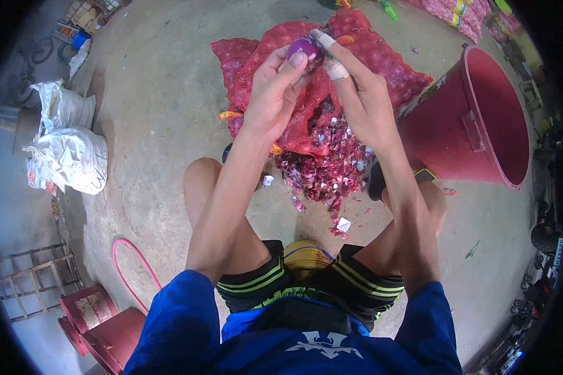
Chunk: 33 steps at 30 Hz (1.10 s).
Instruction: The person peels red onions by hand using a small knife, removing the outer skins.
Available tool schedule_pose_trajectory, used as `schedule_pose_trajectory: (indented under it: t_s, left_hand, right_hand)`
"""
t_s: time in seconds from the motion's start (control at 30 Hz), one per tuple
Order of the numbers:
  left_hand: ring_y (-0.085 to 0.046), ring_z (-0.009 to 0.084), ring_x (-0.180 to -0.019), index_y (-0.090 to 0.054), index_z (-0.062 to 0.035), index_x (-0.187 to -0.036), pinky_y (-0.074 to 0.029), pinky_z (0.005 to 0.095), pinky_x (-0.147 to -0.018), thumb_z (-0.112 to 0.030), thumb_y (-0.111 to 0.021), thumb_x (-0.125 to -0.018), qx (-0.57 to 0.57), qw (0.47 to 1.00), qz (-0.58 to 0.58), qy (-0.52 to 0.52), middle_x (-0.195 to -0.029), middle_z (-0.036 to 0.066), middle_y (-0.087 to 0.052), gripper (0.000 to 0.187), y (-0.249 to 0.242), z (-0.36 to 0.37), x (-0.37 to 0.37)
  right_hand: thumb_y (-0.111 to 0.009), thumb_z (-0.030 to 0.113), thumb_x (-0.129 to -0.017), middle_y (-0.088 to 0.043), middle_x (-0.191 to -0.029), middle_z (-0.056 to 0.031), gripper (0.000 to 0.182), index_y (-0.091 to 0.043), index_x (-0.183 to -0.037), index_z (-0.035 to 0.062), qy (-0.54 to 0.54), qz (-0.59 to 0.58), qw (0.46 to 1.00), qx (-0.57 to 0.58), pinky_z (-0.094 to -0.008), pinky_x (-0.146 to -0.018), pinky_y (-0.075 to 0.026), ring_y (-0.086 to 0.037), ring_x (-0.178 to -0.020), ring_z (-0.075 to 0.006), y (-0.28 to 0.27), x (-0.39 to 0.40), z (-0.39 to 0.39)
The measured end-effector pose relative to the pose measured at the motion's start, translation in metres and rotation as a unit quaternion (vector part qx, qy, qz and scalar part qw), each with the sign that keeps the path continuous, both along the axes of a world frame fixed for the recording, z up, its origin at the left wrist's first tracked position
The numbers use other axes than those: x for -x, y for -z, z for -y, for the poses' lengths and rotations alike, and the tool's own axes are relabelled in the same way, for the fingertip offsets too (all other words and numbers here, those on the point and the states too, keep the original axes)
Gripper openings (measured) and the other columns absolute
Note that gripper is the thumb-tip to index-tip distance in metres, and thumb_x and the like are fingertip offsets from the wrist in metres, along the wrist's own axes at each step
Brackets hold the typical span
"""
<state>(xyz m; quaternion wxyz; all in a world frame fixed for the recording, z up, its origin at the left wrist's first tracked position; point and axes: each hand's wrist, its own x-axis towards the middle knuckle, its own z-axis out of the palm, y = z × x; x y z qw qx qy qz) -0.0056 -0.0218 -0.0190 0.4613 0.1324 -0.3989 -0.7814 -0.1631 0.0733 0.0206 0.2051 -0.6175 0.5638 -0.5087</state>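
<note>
A shiny purple onion is held up over the red mesh sacks. My left hand grips it, with the thumb on its near side. At its right side is my right hand, fingertips wrapped in pale tape and bent against the onion; whether they pinch a bit of skin is too small to tell. Below the hands, a heap of loose purple peelings spills from beside the sacks onto the concrete floor.
To the right stands a large red tub. White sacks sit at the left. A pink hose and red containers are at the lower left. More net sacks lie at the upper right. A yellow seat is beneath me.
</note>
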Motion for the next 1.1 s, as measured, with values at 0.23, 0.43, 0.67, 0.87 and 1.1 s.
schedule_pose_trajectory:
  t_s: [0.23, 0.43, 0.67, 0.87, 1.1]
  left_hand:
    - [-0.068, 0.0217, -0.124, -0.058, -0.0009, -0.140, -0.051, 0.0415, -0.117, -0.019, -0.073, -0.105, 0.028, 0.999, -0.023, 0.035, -0.134, 0.011, -0.070, 0.042, -0.002, -0.011, 0.002]
    - [-0.065, 0.0220, -0.130, -0.056, 0.0006, -0.148, -0.050, 0.0420, -0.118, -0.015, -0.074, -0.103, 0.011, 0.998, -0.040, 0.056, -0.135, 0.011, -0.069, 0.050, -0.007, -0.009, 0.000]
    - [-0.065, 0.0210, -0.130, -0.052, -0.0019, -0.154, -0.051, 0.0400, -0.114, -0.019, -0.069, -0.106, 0.128, 0.987, 0.085, -0.042, -0.139, 0.010, -0.068, 0.053, -0.004, -0.004, 0.000]
    - [-0.066, 0.0207, -0.128, -0.053, -0.0028, -0.151, -0.053, 0.0368, -0.108, -0.021, -0.066, -0.108, 0.079, 0.991, 0.107, -0.028, -0.138, 0.009, -0.069, 0.049, -0.008, -0.007, -0.006]
    - [-0.068, 0.0198, -0.125, -0.052, -0.0059, -0.153, -0.054, 0.0344, -0.102, -0.032, -0.064, -0.110, -0.058, 0.993, 0.020, 0.096, -0.134, 0.008, -0.070, 0.051, -0.004, -0.002, -0.009]
  right_hand:
    - [-0.058, 0.022, -0.114, -0.069, -0.094, -0.0020, 0.042, -0.062, -0.153, 0.0071, 0.037, 0.110, 0.993, 0.017, -0.0277, -0.072, -0.049, -0.051, -0.076, -0.0060, 0.017, 0.028, 0.017]
    - [-0.058, 0.028, -0.113, -0.060, -0.083, -0.0019, 0.049, -0.056, -0.158, 0.0078, 0.059, 0.080, 0.994, -0.054, -0.0257, -0.072, -0.048, -0.050, -0.075, -0.0057, 0.013, 0.040, 0.010]
    - [-0.060, 0.019, -0.109, -0.066, -0.081, -0.0188, 0.053, -0.051, -0.161, 0.0096, -0.072, -0.037, 0.996, 0.033, -0.0345, -0.075, -0.054, -0.059, -0.067, -0.0239, -0.008, 0.026, -0.012]
    - [-0.060, 0.015, -0.109, -0.050, -0.068, -0.0171, 0.045, -0.062, -0.153, 0.0099, -0.066, -0.071, 0.993, 0.060, -0.0382, -0.054, -0.042, -0.042, -0.051, -0.0202, 0.004, 0.033, -0.003]
    - [-0.060, 0.019, -0.110, -0.061, -0.078, -0.0191, 0.042, -0.064, -0.152, 0.0121, 0.011, -0.028, 1.000, -0.001, -0.0350, -0.066, -0.051, -0.049, -0.059, -0.0147, 0.009, 0.038, 0.001]
